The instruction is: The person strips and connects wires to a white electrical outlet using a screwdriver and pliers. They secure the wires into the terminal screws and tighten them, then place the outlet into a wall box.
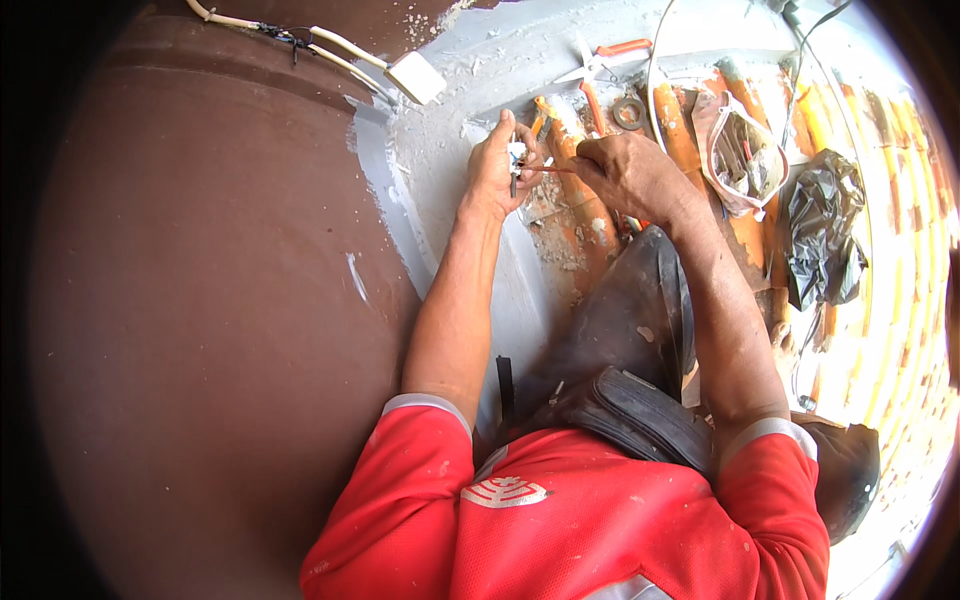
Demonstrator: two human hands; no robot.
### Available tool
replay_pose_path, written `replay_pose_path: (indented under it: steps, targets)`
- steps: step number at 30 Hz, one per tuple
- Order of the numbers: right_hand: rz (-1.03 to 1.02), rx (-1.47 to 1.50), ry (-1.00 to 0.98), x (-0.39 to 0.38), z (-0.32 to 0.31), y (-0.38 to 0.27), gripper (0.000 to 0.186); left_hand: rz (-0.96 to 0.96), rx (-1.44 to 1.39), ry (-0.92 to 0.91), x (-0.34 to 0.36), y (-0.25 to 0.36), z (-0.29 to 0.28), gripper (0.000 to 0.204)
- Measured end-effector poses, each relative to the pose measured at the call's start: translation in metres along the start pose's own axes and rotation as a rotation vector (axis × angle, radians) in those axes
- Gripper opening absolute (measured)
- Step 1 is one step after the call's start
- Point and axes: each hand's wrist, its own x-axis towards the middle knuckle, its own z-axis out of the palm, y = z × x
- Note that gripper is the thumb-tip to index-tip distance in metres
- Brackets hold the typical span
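My left hand [492, 168] is closed round a small white piece [517, 155], which looks like an electrical connector. A short dark cable end [514, 186] sticks down from it. From the right, my right hand [632, 178] grips a screwdriver [553, 169]; its handle is hidden in the fist. The thin reddish shaft points left, its tip at or very near the white piece. Whether it sits in a screw I cannot tell. Just beyond the hands lie an orange-handled tool [591, 108] and a yellow-orange tool [541, 115], partly covered.
Orange-handled snips [600, 62] and a black tape roll [629, 113] lie farther off. To the right are an open pouch [743, 165] and a black plastic bag [824, 232] on clay roof tiles [745, 240]. A white box [415, 78] with cables hangs by the brown wall [230, 260].
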Motion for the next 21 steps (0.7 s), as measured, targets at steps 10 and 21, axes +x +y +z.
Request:
replay_pose_path:
  steps: [10, 21]
  targets:
    - [-0.054, -0.114, 0.06, 0.001, 0.007, 0.001, 0.025, -0.056, -0.028, -0.016, 0.004, -0.006, -0.005, 0.06]
    - [-0.066, -0.052, 0.053, -0.004, 0.019, -0.006, 0.028, -0.081, -0.009, 0.019, 0.004, -0.006, -0.006, 0.058]
